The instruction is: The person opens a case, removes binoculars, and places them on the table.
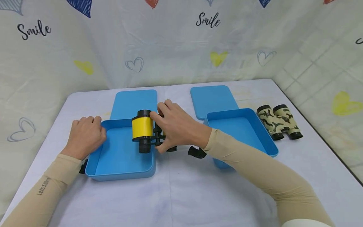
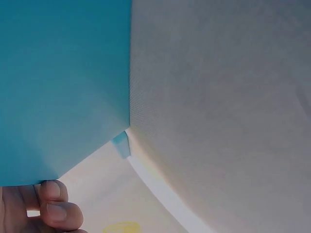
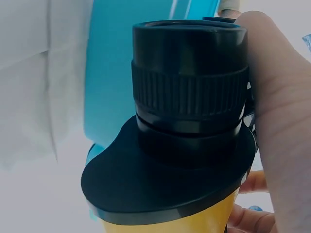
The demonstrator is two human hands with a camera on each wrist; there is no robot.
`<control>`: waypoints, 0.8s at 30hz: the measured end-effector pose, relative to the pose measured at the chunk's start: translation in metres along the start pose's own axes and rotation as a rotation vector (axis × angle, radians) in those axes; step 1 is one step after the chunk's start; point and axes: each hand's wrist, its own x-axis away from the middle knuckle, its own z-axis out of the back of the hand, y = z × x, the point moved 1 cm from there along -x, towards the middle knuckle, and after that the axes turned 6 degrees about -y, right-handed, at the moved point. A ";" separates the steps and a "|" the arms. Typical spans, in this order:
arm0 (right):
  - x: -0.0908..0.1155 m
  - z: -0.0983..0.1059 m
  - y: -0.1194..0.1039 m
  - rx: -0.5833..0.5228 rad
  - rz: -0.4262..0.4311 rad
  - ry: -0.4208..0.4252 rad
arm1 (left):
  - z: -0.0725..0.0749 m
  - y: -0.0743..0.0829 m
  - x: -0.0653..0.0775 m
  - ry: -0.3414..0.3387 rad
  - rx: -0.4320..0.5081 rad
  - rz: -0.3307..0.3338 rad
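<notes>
My right hand (image 1: pixel 178 123) grips a pair of yellow and black binoculars (image 1: pixel 142 127) over the right side of the left blue box (image 1: pixel 120 176). Close up in the right wrist view, a ribbed black eyepiece (image 3: pixel 189 92) tops the yellow barrel. That hand hides part of the other barrel. With curled fingers my left hand (image 1: pixel 86 135) holds the left wall of the same box. In the left wrist view its fingertips (image 2: pixel 60 213) show at the corner of a blue surface (image 2: pixel 63 92). No contents show in the visible part of the box.
Another open blue box (image 1: pixel 241 129) stands to the right, partly behind my right arm. Two flat blue lids (image 1: pixel 133 102) lie behind the boxes. Camouflage binoculars (image 1: pixel 279 123) lie at the far right. Partly hidden black pieces (image 1: pixel 196 152) show beside both boxes.
</notes>
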 end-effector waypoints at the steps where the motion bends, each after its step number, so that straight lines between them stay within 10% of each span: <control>1: 0.001 0.000 0.001 0.001 -0.002 -0.005 | 0.000 0.000 0.000 0.002 0.001 -0.001; 24: 0.035 -0.001 0.024 0.003 -0.039 -0.048 | 0.001 0.000 -0.001 0.064 -0.002 -0.044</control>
